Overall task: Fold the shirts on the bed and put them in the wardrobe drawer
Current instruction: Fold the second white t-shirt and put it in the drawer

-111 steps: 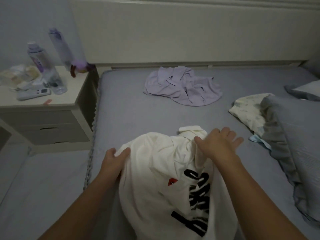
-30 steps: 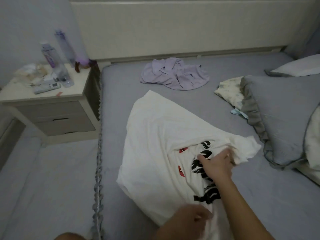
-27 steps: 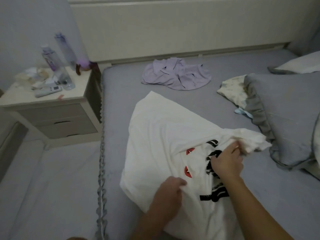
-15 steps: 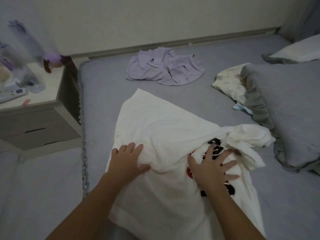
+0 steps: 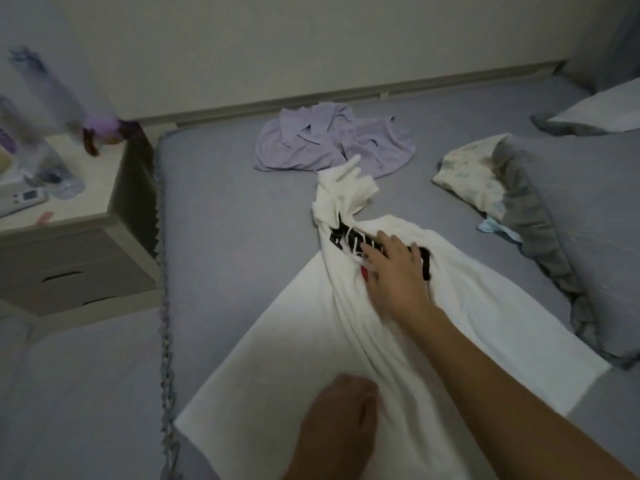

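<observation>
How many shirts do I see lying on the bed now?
2. The white shirt lies near the bed's front edge under both hands; the lilac shirt lies crumpled by the headboard. Others may be hidden under the pillows.

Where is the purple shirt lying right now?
In the head view the purple shirt lies crumpled at the far side of the bed, near the headboard, just beyond the bunched top of the white shirt.

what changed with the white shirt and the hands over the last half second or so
The white printed T-shirt has been swung round: its bunched collar end now points toward the crumpled lilac shirt, the hem toward the person. The right hand still presses flat on the black print; the left hand slid back to the hem, grip unclear. The lilac shirt and grey ruffled pillow stayed put.
</observation>
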{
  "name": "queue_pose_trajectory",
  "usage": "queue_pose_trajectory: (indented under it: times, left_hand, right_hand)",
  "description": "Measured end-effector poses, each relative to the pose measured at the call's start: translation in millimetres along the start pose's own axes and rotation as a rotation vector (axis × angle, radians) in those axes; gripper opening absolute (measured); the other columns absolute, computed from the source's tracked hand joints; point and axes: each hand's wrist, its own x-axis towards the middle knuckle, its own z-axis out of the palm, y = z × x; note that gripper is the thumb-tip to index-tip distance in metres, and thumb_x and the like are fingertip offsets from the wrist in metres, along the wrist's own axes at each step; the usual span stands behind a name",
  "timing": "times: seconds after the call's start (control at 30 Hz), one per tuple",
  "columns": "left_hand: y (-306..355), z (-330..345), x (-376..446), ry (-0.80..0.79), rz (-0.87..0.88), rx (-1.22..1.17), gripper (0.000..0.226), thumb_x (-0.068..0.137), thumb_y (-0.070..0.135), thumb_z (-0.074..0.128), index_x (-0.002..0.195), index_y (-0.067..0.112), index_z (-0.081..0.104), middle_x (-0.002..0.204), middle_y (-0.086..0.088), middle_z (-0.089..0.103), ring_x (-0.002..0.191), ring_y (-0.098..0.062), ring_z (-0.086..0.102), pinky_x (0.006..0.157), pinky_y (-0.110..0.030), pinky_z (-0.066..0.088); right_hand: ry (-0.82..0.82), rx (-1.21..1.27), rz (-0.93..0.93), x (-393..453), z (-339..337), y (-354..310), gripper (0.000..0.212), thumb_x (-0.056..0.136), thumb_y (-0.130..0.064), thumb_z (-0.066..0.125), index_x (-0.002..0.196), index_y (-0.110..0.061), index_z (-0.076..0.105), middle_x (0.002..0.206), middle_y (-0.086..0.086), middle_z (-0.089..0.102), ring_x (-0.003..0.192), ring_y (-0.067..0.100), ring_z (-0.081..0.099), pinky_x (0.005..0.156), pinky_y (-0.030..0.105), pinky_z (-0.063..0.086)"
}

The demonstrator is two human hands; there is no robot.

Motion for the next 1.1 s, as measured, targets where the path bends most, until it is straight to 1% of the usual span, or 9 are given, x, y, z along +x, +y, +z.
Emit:
queue_pose_trajectory:
  times: [0.13, 0.23, 0.43, 0.6, 0.67, 0.77, 0.9, 0.97, 1.1]
  left_hand:
    - [-79.2, -42.3, 23.7, 0.272, -0.275, 0.29, 0.077, 0.087, 0.067, 0.047, 0.152, 0.035, 0.022, 0.161, 0.0, 0.019, 0.147, -0.021, 0.019, 0.115, -0.041, 0.018]
    - [-109.7, -53.5, 11.6, 0.384, -0.383, 0.219, 0.079, 0.075, 0.063, 0.068, 0.141, 0.032, 0.039, 0.139, -0.008, 0.042, 0.121, -0.033, 0.046, 0.098, -0.047, 0.038]
    - [-109.8, -24.9, -52.5, 0.421, -0.36, -0.003, 0.018, 0.092, 0.016, 0.059, 0.107, 0.022, 0.052, 0.081, -0.009, 0.062, 0.077, -0.033, 0.064, 0.06, -0.033, 0.036]
    - [-102.8, 12.0, -96.1, -0.072, -0.44, 0.052, 0.046, 0.088, 0.028, 0.06, 0.131, 0.02, 0.044, 0.123, -0.011, 0.063, 0.113, -0.028, 0.06, 0.074, -0.025, 0.035]
    - [-96.1, 6.2, -101.7, -0.18, -0.385, 0.113, 0.038, 0.085, 0.033, 0.063, 0.12, 0.024, 0.05, 0.119, -0.003, 0.064, 0.11, -0.022, 0.061, 0.074, -0.024, 0.037]
    - [-93.6, -3.1, -103.3, 0.085, -0.377, -0.072, 0.029, 0.083, 0.032, 0.07, 0.104, 0.023, 0.052, 0.092, 0.004, 0.065, 0.088, -0.021, 0.063, 0.071, -0.031, 0.044]
    - [-78.7, 10.4, -109.5, 0.303, -0.463, -0.378, 0.061, 0.075, 0.029, 0.082, 0.123, 0.026, 0.044, 0.102, -0.003, 0.058, 0.09, -0.023, 0.057, 0.075, -0.033, 0.042]
    - [-78.8, 13.1, -112.6, 0.225, -0.48, -0.441, 0.063, 0.073, 0.03, 0.085, 0.12, 0.023, 0.044, 0.109, -0.003, 0.056, 0.093, -0.023, 0.057, 0.074, -0.031, 0.043]
    - [-74.3, 6.4, -133.7, -0.207, -0.554, -0.841, 0.049, 0.072, 0.019, 0.082, 0.116, 0.009, 0.064, 0.1, -0.01, 0.076, 0.087, -0.029, 0.073, 0.071, -0.033, 0.056]
  right_hand:
    - [-0.161, 0.03, 0.545, -139.9, 7.5, 35.5, 0.086, 0.078, -0.073, 0.042, 0.151, -0.038, 0.011, 0.162, 0.011, 0.0, 0.147, 0.035, 0.001, 0.112, 0.063, 0.006]
    - [-0.268, 0.09, 0.89, -207.6, 17.0, 56.7, 0.101, 0.059, -0.099, 0.009, 0.146, -0.052, -0.01, 0.158, 0.003, -0.024, 0.144, 0.031, -0.02, 0.111, 0.067, 0.003]
    - [-0.166, 0.09, 0.457, -158.8, 10.4, 100.2, 0.068, 0.099, -0.052, 0.039, 0.157, -0.026, 0.015, 0.165, 0.014, -0.004, 0.151, 0.032, -0.006, 0.119, 0.058, 0.007]
    - [-0.22, -0.01, 0.385, -87.2, -11.9, 143.6, 0.056, 0.101, -0.046, 0.037, 0.153, -0.028, 0.027, 0.164, 0.008, 0.011, 0.149, 0.033, 0.008, 0.118, 0.058, 0.007]
    - [-0.132, 0.049, 0.468, -92.8, -25.4, 138.3, 0.058, 0.096, -0.047, 0.046, 0.15, -0.028, 0.034, 0.162, 0.011, 0.018, 0.147, 0.034, 0.015, 0.117, 0.057, 0.006]
    - [0.081, 0.347, 0.637, -157.4, -32.4, 106.7, 0.065, 0.087, -0.046, 0.063, 0.143, -0.018, 0.045, 0.153, 0.016, 0.032, 0.139, 0.034, 0.031, 0.115, 0.047, 0.022]
    - [0.218, 0.831, 0.734, -248.4, -23.1, 66.2, 0.034, 0.087, -0.038, 0.07, 0.11, -0.015, 0.064, 0.105, 0.005, 0.067, 0.098, 0.018, 0.064, 0.081, 0.019, 0.049]
    - [0.173, 1.078, 0.826, -250.9, -26.3, 53.6, 0.026, 0.091, -0.044, 0.064, 0.098, -0.019, 0.063, 0.09, -0.002, 0.069, 0.076, 0.001, 0.066, 0.06, 0.007, 0.044]
    - [-0.174, 1.519, 0.881, -257.6, -29.6, 31.2, 0.031, 0.091, -0.019, 0.068, 0.112, -0.002, 0.054, 0.084, 0.011, 0.063, 0.063, 0.018, 0.058, 0.05, 0.027, 0.041]
